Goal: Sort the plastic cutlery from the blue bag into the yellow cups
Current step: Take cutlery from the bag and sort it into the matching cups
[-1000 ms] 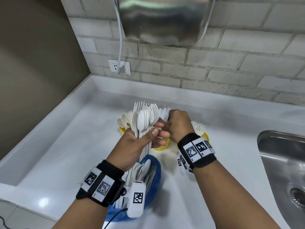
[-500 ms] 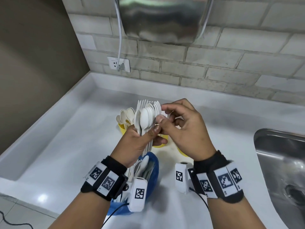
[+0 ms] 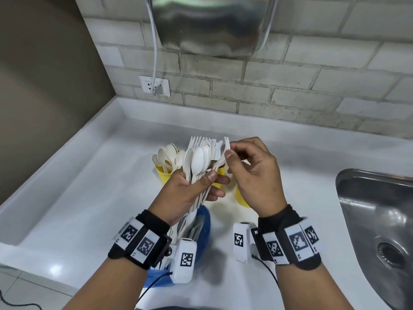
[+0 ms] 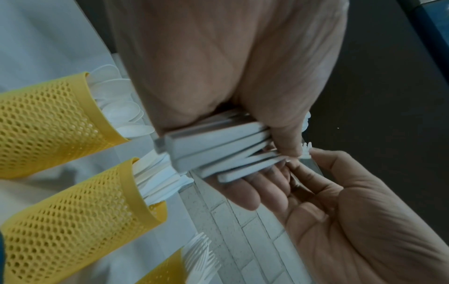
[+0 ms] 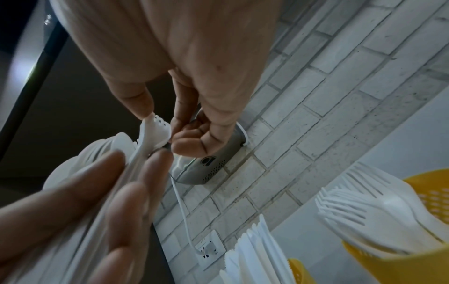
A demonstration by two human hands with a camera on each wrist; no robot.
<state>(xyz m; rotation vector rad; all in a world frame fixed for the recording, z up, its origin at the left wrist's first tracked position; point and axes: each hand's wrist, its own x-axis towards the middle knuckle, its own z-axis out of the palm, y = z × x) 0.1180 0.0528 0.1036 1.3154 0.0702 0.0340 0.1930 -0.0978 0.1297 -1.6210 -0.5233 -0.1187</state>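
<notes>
left grip: left hand [image 3: 186, 193] closed round a mixed cutlery bundle [image 3: 202, 161], frame centre
right grip: right hand [image 3: 257, 180] pinching one fork [image 3: 226, 151] off the bundle
done: yellow cups [image 4: 48, 124] on the counter [image 3: 89, 198] already part-filled, sorted
left: bundle, plus more in the blue bag [image 3: 204, 222], lower centre

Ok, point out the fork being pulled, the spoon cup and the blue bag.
fork [image 3: 226, 146]: head view, its tined head.
spoon cup [image 3: 165, 176]: head view, yellow wall.
blue bag [image 3: 206, 224]: head view, right rim.
</notes>
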